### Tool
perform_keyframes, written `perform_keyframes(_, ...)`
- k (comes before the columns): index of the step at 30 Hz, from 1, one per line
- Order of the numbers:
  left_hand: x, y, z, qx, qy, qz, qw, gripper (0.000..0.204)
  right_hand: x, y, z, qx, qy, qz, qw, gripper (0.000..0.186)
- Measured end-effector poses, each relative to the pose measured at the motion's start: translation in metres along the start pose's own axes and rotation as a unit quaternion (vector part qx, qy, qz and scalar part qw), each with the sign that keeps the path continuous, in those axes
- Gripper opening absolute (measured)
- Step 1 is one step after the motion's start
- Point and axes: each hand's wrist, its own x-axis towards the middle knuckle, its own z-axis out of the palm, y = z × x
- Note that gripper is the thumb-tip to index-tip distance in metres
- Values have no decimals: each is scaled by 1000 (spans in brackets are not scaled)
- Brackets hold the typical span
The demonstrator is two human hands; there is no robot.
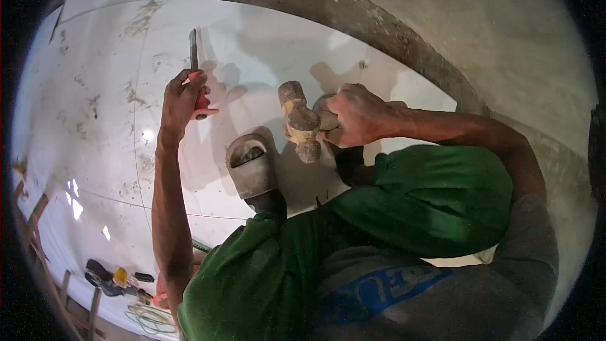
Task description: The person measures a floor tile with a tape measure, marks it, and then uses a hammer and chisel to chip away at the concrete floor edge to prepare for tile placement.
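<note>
Glossy white floor tiles underfoot, smeared with dirt, thin joints between them. Nearest, green trousers over bent knees and, just beyond, a dusty pale shoe. Between that shoe and the right hand, a hammer: fingers clamped round the handle, close to the heavy head. With so much weight so near the toes, a slipping grip perhaps enough to bruise a foot or chip a tile. Out to the left, the left hand, wrapped round the red handle of a chisel, flared guard toward the body, bare blade pointing away. Well apart from the hammer; contact between blade tip and tile impossible to tell. Likely trouble there: a glancing blow from poor aim, onto bare knuckles; or a skidding edge on slick glaze, and a scratched or cracked surface. Off at lower left, a loose cable and a black and yellow tool, a possible snag for a careless foot. Farthest, past the tile edge, a rough dirt strip and bare grey concrete.
</note>
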Motion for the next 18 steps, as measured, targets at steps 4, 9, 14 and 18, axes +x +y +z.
perform_keyframes(4,16,-19,13,44,-70,-31,996,32,-5,-21,16,39,-46,61,996,44)
perform_keyframes(9,27,-9,72,65,-140,17,988,33,-13,-37,13,32,-17,35,999,40)
perform_keyframes(14,63,-18,103,78,-226,36,970,31,-25,-65,4,37,28,78,996,34)
perform_keyframes(18,70,-14,140,105,-262,1,959,28,-49,-72,6,87,-14,209,974,30)
